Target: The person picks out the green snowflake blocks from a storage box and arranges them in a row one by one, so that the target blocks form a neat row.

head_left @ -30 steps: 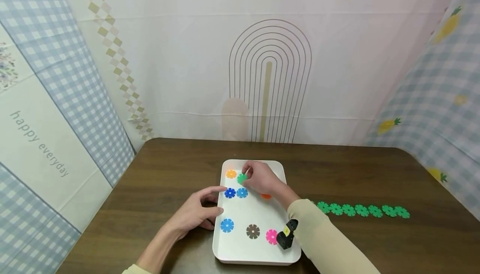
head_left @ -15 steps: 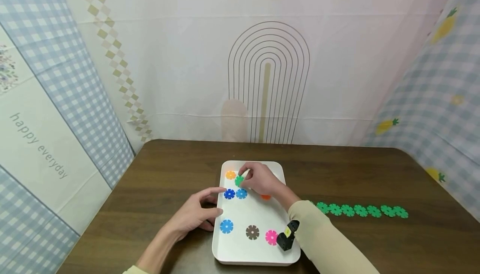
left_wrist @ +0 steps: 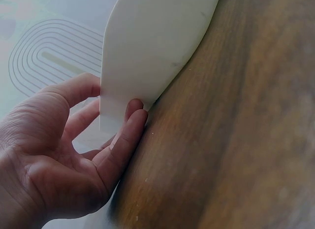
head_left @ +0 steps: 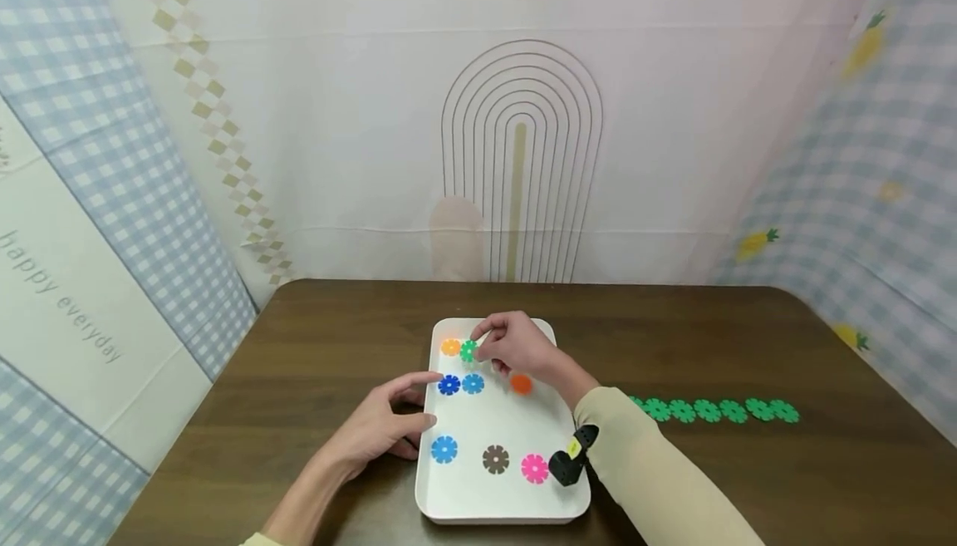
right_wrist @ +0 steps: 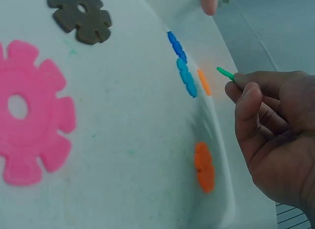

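A green notched disc [head_left: 468, 351] is pinched between the thumb and fingers of my right hand [head_left: 519, 348] above the far part of a white tray [head_left: 467, 496]. It appears edge-on in the right wrist view. Near it is a yellow-orange disc [head_left: 451, 347]; a dark blue disc [head_left: 449, 385] and a light blue disc [head_left: 473, 383] lie closer to me, side by side. My left hand [head_left: 385, 417] holds the tray's left side, with some fingertips over the rim and others against the outer wall in the left wrist view.
Also in the tray are an orange disc [head_left: 521, 384], another blue disc [head_left: 444, 450], a brown disc [head_left: 496, 459] and a pink disc [head_left: 534, 469]. Several green discs [head_left: 706, 410] form a row on the brown table [head_left: 336, 322] to the right. Behind it hangs a patterned cloth [head_left: 359, 114].
The head view has shifted slightly. My right hand has drawn back a little from over the orange disc, and the green disc is slightly nearer the yellow-orange one. The left hand keeps its place.
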The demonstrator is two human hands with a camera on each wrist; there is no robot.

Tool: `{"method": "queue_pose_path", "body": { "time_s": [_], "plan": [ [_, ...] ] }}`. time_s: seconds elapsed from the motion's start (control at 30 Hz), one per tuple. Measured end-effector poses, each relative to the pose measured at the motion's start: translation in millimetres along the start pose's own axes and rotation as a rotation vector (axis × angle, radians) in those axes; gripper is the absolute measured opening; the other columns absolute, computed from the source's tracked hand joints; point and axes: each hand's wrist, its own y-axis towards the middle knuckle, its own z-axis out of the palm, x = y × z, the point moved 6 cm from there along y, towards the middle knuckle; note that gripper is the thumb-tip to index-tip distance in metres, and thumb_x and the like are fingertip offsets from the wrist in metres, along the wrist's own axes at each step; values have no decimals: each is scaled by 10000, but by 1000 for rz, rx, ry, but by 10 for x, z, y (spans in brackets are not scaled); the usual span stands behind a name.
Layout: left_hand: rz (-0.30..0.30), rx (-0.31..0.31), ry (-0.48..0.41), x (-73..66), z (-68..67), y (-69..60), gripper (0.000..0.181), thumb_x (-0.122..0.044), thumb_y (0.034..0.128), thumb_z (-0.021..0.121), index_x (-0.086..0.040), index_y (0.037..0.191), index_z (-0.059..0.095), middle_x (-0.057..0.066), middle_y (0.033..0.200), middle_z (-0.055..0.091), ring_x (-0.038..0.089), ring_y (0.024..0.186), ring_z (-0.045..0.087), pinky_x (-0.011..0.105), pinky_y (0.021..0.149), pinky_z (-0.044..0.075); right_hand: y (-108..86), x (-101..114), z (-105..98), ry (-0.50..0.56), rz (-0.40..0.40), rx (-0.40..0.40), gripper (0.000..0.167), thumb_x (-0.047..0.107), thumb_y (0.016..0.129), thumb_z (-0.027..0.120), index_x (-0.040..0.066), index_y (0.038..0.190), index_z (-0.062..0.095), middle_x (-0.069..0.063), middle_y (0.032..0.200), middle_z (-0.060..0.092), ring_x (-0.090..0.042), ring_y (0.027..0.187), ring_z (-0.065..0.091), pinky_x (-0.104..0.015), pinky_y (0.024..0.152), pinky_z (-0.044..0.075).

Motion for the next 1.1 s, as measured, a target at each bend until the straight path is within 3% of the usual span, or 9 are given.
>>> {"method": "queue_pose_path", "body": {
  "time_s": [0.3,0.57,1.1],
  "plan": [
    [-21,-9,-16,47,-34,-35,613,-123,938,751,-142,1520,560,230,1293,584,247,777,716,420,667,656,-57,181,-99,126,-19,19,220,74,958,757,58,1175,727,-264,939,715,-170,574,545,-237,582,548],
    [4,4,-20,-7,3,-2,616,-105,923,748,-124,1511,566,243,1289,587,242,816,725,418,657,654,-260,170,-349,179,-11,-16,248,69,952,760,51,1196,717,-121,857,723,-188,593,536,-248,581,536],
    [17,17,-32,-12,6,-6,619,-91,928,741,-107,1518,555,254,1292,576,224,795,716,410,655,651,-799,-41,-769,201,-46,-55,351,96,932,798,6,1244,665,-62,897,741,-163,603,519,-242,542,512]
  ]
}}
